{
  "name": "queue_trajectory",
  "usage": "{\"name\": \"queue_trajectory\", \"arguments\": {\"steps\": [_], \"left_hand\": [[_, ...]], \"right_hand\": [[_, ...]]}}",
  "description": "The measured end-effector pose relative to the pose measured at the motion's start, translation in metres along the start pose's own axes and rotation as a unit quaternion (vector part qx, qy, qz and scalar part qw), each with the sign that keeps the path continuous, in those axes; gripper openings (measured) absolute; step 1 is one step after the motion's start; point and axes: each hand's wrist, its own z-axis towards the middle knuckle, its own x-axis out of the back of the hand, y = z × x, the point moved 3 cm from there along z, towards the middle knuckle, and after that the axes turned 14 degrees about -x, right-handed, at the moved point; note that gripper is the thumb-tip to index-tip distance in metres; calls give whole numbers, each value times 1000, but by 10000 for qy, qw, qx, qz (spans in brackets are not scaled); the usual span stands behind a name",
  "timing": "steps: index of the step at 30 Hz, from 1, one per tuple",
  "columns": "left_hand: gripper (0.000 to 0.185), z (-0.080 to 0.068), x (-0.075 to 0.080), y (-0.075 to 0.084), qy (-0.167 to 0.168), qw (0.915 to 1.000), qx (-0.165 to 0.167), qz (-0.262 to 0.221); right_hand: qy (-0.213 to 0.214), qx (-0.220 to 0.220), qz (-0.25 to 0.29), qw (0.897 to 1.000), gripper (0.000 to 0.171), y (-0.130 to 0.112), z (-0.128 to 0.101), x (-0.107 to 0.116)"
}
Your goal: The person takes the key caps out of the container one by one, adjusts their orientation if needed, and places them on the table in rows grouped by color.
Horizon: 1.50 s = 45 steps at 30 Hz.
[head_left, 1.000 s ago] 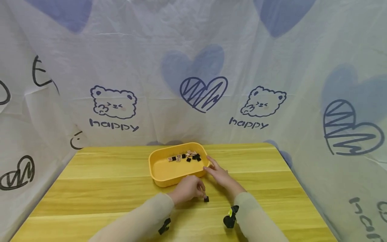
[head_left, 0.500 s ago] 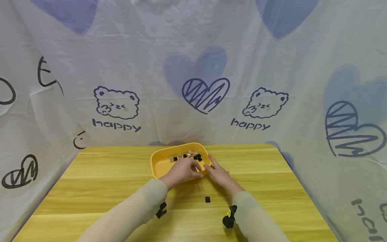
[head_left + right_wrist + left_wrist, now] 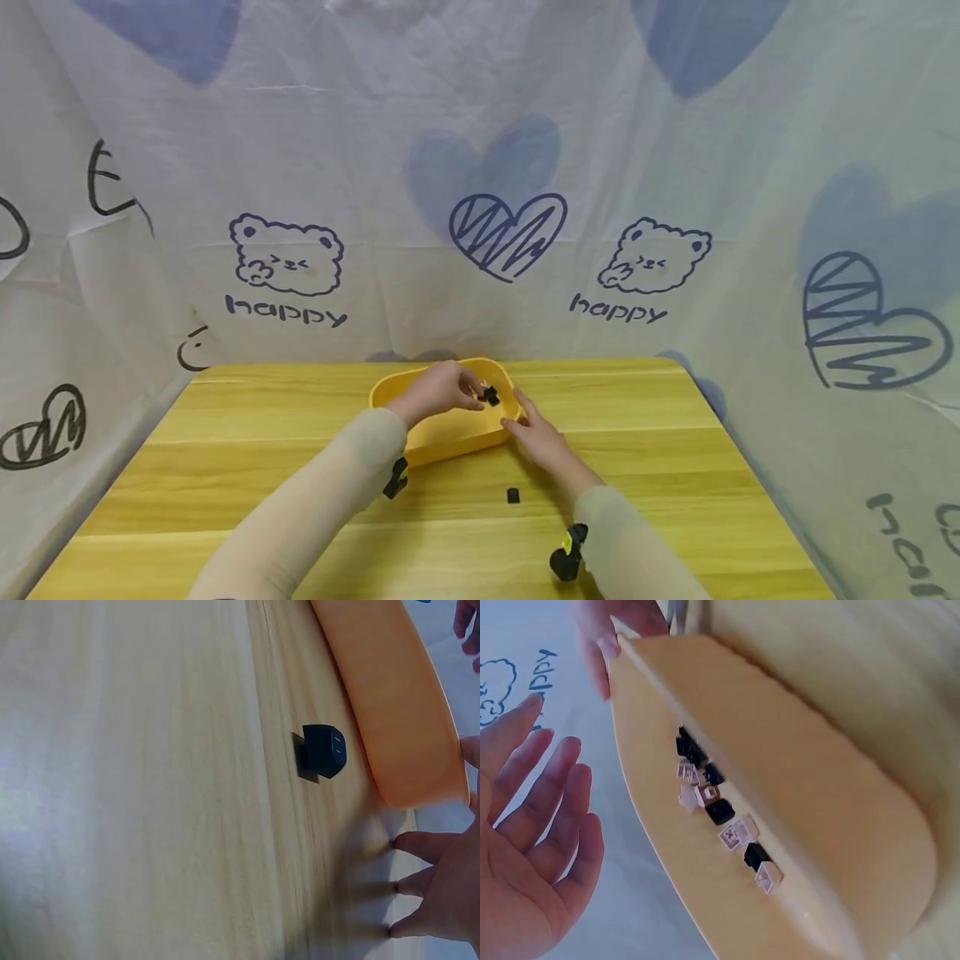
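Note:
My left hand [image 3: 438, 392] is over the yellow tray [image 3: 465, 447], its fingers loosely bent. The left wrist view shows nothing in that hand [image 3: 525, 855], the palm turned toward the tray. Several black keycaps [image 3: 720, 811] and pink keycaps [image 3: 739, 832] lie in a loose line inside the tray. My right hand [image 3: 546, 443] rests against the tray's right end. In the right wrist view its thumb side touches the rim while spread fingers [image 3: 420, 845] reach down beside the end wall. One black keycap [image 3: 326, 752] lies on the table in front of the tray.
The wooden table [image 3: 225, 467] runs out on both sides of the tray. A white cloth [image 3: 397, 275] with printed hearts and bears hangs behind it and along both sides. A black wrist device [image 3: 567, 554] sits at each sleeve.
My left hand moved from beside the loose black keycap up and away, over the tray. That keycap stays on the table. My right hand keeps its place at the tray's end.

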Motion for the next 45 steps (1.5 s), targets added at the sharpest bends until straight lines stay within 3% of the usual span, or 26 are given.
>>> {"name": "queue_trajectory", "arguments": {"steps": [4, 14, 19, 24, 28, 33, 39, 45], "left_hand": [[15, 9, 4, -7, -214, 9998, 24, -39], [15, 36, 3, -34, -926, 9946, -297, 360], [21, 42, -3, -49, -1159, 9925, -301, 249], [25, 48, -7, -59, -1318, 9889, -418, 544], [25, 54, -8, -60, -1412, 9808, -722, 1134], [25, 61, -14, -60, -1627, 9622, -1147, 1860], [27, 65, -20, -67, -1910, 9514, -1108, 2149], [21, 64, -25, -72, -2046, 9497, -934, 2179]], "right_hand": [[93, 14, -133, 9999, 69, 0, 1, -3], [183, -94, -143, 9997, 70, 3, 1, -4], [97, -81, -61, 9999, 71, 4, -2, -6], [57, -46, -99, 9999, 70, 4, -3, -8], [153, -23, -184, 9997, 69, 3, -1, -6], [240, -4, -267, 9994, 71, 4, -1, -3], [240, 51, -234, 9994, 76, 5, -1, -2], [208, 125, -198, 9995, 75, 5, -2, -5]]}}
